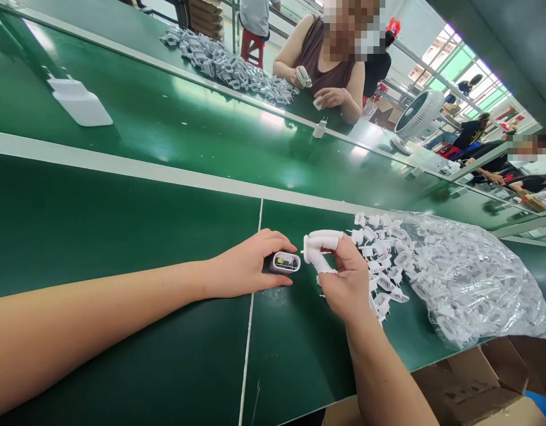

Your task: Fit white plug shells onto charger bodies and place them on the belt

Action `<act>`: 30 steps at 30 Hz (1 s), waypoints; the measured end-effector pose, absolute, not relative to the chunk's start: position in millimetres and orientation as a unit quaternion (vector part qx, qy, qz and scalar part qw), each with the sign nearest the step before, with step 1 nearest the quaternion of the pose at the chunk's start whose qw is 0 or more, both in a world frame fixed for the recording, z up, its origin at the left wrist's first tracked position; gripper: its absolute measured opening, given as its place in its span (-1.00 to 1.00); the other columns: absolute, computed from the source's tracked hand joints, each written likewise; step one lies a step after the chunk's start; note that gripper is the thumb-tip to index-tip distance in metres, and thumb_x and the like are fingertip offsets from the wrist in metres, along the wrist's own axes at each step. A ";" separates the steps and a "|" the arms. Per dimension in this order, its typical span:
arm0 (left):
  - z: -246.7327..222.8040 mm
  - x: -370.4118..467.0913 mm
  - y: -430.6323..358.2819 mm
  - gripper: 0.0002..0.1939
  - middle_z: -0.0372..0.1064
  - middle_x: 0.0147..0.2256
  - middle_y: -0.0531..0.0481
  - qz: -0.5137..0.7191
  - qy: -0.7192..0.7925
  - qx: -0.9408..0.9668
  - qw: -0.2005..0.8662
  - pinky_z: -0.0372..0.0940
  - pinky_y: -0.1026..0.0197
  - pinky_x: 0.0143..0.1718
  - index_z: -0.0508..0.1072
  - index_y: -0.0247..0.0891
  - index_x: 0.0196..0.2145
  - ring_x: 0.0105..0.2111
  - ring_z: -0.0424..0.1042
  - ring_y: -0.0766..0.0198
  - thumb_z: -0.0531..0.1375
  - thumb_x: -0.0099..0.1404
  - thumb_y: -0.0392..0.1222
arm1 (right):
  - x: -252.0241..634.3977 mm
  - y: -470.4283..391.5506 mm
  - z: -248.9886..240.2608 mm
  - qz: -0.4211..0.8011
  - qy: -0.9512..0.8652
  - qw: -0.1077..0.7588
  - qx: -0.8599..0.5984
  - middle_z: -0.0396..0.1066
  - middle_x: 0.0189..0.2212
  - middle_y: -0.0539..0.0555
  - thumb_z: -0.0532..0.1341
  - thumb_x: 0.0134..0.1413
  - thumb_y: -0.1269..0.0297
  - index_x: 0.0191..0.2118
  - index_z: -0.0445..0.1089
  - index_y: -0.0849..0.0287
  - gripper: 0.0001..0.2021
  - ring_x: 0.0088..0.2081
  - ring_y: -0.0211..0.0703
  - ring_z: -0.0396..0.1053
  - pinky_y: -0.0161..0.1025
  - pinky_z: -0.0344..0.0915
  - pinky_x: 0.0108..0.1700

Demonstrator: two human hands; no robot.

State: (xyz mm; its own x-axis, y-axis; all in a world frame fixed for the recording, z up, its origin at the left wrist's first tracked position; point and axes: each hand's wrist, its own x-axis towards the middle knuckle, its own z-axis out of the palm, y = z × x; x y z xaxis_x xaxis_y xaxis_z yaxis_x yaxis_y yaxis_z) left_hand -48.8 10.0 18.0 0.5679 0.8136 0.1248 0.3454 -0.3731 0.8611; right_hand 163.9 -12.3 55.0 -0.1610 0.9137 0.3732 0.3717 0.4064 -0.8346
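Observation:
Near the middle of the green table, my left hand [266, 263] is closed around a white charger housing [287, 262], whose open oval end faces right and shows electronic parts inside. Just to the right, my right hand [339, 260], with white covers on its fingertips, pinches a small white plug cap [307, 249]. A narrow gap separates the cap from the housing. Beyond my right hand lies a loose pile of similar white plug caps [382, 251] on the table.
A clear plastic bag [477, 284] full of white parts lies at the right, above cardboard boxes [472, 378]. A green conveyor belt [188, 148] carries white chargers [80, 102]. Across it, a person handles white pieces beside a heap [228, 62]. A fan [418, 113] stands farther right.

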 end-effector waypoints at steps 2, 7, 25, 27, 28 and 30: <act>17.9 -49.0 10.9 -0.60 0.45 -0.03 -0.09 0.277 0.381 0.774 0.424 0.33 0.02 0.08 0.54 -0.18 -0.06 0.01 0.39 0.04 0.36 0.21 0.05 | 164.4 -15.5 54.9 0.245 -0.726 0.448 -0.460 0.49 -0.15 0.04 0.29 0.16 0.44 0.00 0.46 0.00 -0.69 -0.16 -0.16 0.49 -0.10 0.47 -0.01; 17.2 -49.2 13.1 -0.73 0.48 -0.12 -0.05 0.283 0.376 0.773 0.425 0.35 0.09 -0.06 0.59 -0.18 -0.18 -0.09 0.41 0.09 0.33 0.24 0.02 | 160.8 -22.4 59.1 0.206 -0.766 0.422 -0.439 0.54 -0.23 0.00 0.31 0.19 0.45 -0.05 0.46 0.02 -0.75 -0.21 -0.19 0.50 -0.20 0.48 -0.11; 15.8 -48.9 12.3 -0.77 0.46 -0.14 -0.05 0.304 0.372 0.765 0.430 0.35 0.06 -0.07 0.59 -0.17 -0.28 -0.10 0.43 0.04 0.32 0.22 0.03 | 152.9 -17.2 56.3 0.085 -0.847 0.333 -0.406 0.53 -0.31 0.07 0.18 0.29 0.44 -0.06 0.47 0.06 -0.79 -0.27 -0.10 0.43 -0.15 0.41 -0.24; 15.9 -49.1 12.2 -0.78 0.46 -0.14 -0.05 0.306 0.370 0.764 0.431 0.35 0.07 -0.07 0.59 -0.17 -0.28 -0.10 0.43 0.05 0.33 0.22 0.01 | 151.8 -17.2 56.5 0.087 -0.851 0.328 -0.401 0.53 -0.32 0.06 0.18 0.28 0.45 -0.08 0.47 0.06 -0.80 -0.28 -0.11 0.42 -0.16 0.40 -0.25; 15.9 -49.1 12.2 -0.78 0.46 -0.14 -0.05 0.306 0.370 0.764 0.431 0.34 0.07 -0.07 0.59 -0.18 -0.28 -0.11 0.43 0.05 0.33 0.22 0.00 | 151.0 -17.4 56.5 0.085 -0.854 0.326 -0.397 0.53 -0.32 0.06 0.18 0.29 0.46 -0.09 0.48 0.06 -0.81 -0.28 -0.12 0.41 -0.17 0.40 -0.26; 16.1 -49.2 12.2 -0.78 0.46 -0.15 -0.06 0.305 0.370 0.765 0.430 0.34 0.08 -0.08 0.58 -0.19 -0.29 -0.11 0.42 0.06 0.32 0.22 0.00 | 149.4 -18.1 56.7 0.074 -0.859 0.325 -0.390 0.53 -0.33 0.06 0.17 0.28 0.47 -0.11 0.48 0.07 -0.81 -0.29 -0.12 0.40 -0.19 0.39 -0.27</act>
State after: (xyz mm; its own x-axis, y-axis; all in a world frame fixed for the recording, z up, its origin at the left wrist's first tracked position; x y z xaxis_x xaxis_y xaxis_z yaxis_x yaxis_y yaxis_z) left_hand -49.2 12.2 16.1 0.5408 0.8281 0.1480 0.3034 -0.3561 0.8838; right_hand 149.4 -18.1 56.7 -0.4852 0.7176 0.4996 0.6213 0.6850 -0.3804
